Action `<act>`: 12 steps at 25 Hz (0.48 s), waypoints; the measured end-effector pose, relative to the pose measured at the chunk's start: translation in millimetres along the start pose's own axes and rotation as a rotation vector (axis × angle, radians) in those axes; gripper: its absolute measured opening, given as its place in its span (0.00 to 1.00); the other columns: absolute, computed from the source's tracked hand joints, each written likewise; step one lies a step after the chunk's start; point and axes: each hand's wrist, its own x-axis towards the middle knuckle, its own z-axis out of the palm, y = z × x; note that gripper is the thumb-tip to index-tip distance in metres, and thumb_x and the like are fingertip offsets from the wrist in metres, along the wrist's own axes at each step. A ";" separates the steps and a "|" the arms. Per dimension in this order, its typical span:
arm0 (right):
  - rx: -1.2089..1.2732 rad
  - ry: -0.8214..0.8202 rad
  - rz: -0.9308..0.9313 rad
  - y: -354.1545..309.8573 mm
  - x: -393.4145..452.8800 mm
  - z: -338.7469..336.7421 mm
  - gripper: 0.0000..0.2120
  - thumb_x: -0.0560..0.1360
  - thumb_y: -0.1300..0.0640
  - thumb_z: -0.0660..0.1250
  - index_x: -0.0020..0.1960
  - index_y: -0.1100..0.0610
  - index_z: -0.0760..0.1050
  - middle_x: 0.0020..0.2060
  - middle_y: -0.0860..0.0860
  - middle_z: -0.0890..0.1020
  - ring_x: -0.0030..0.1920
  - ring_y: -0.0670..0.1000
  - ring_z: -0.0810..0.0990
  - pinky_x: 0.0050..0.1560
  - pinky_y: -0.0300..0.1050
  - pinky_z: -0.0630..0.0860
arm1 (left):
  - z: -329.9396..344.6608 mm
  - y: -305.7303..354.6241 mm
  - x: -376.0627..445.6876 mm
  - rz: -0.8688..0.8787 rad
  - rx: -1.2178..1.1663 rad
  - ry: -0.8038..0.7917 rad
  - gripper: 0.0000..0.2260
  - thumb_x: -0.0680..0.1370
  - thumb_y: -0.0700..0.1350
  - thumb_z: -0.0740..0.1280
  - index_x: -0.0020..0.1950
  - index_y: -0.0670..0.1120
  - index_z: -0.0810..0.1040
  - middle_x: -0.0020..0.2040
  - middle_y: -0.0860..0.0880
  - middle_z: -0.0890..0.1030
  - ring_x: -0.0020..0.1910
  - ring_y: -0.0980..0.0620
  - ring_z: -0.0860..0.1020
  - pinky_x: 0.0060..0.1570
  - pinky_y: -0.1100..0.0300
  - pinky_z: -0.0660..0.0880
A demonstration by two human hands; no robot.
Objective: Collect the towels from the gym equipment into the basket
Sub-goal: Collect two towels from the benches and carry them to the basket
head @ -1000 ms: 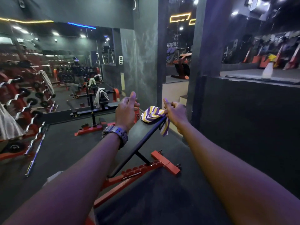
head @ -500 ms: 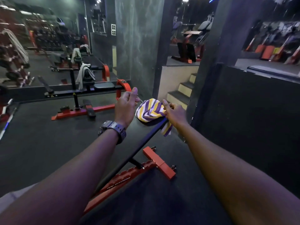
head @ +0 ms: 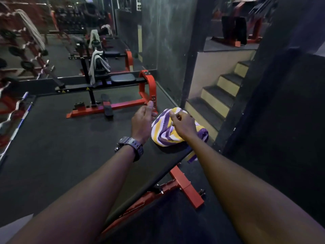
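A purple, yellow and white striped towel point(head: 166, 133) lies bunched at the top end of a black inclined bench pad point(head: 151, 169), with one end hanging over the pad's right edge. My right hand point(head: 183, 125) rests on top of it, fingers curled and pinching a fold. My left hand point(head: 142, 120) hovers just left of the towel, loosely curled and holding nothing. A grey-white towel point(head: 95, 66) hangs on a black and red machine point(head: 112, 80) further back. No basket is in view.
The bench stands on a red frame point(head: 184, 188) on dark rubber flooring. Steps point(head: 219, 95) rise on the right beside a dark wall. A mirror point(head: 70, 32) behind the machine reflects it. A rack of bars and plates point(head: 15, 55) lines the left side.
The view has tilted down and closer to the bench. My right hand moved from the towel's right edge onto its top. My left hand stayed beside the towel.
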 end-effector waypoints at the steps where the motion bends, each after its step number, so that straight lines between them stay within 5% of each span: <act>1: -0.014 -0.037 -0.003 13.2 20.6 8.0 0.22 0.80 0.37 0.61 0.36 0.51 0.74 0.33 0.46 0.81 0.43 0.52 0.79 0.42 0.45 0.67 | 12.2 -9.2 14.7 -0.014 0.016 0.020 0.27 0.73 0.71 0.55 0.43 0.50 0.79 0.41 0.50 0.85 0.40 0.50 0.81 0.52 0.43 0.77; 4: -0.070 -0.115 -0.023 42.5 65.1 33.4 0.22 0.80 0.35 0.59 0.43 0.53 0.78 0.37 0.48 0.82 0.44 0.52 0.80 0.45 0.49 0.74 | 38.4 -37.9 50.6 -0.058 0.024 0.048 0.25 0.74 0.70 0.56 0.43 0.51 0.80 0.41 0.50 0.85 0.41 0.51 0.81 0.51 0.44 0.77; 9: -0.226 -0.181 -0.095 74.4 121.9 78.7 0.17 0.79 0.36 0.61 0.46 0.49 0.75 0.36 0.43 0.78 0.41 0.47 0.80 0.36 0.42 0.71 | 67.4 -94.0 105.9 -0.126 0.001 0.086 0.24 0.75 0.70 0.56 0.42 0.53 0.80 0.38 0.52 0.84 0.39 0.56 0.81 0.45 0.53 0.76; 10: -0.331 -0.174 -0.196 84.3 130.5 85.1 0.19 0.77 0.33 0.63 0.49 0.49 0.75 0.41 0.44 0.80 0.45 0.48 0.81 0.41 0.44 0.74 | 70.8 -104.1 115.0 -0.136 -0.001 0.089 0.24 0.75 0.70 0.56 0.42 0.53 0.80 0.39 0.51 0.85 0.39 0.55 0.82 0.46 0.52 0.76; 12: -0.667 -0.277 -0.470 102.6 137.4 93.7 0.39 0.67 0.22 0.60 0.67 0.47 0.71 0.65 0.53 0.77 0.66 0.57 0.74 0.63 0.59 0.72 | 73.9 -119.6 126.0 -0.150 0.007 0.091 0.24 0.75 0.70 0.56 0.42 0.53 0.81 0.39 0.50 0.85 0.41 0.53 0.82 0.48 0.49 0.77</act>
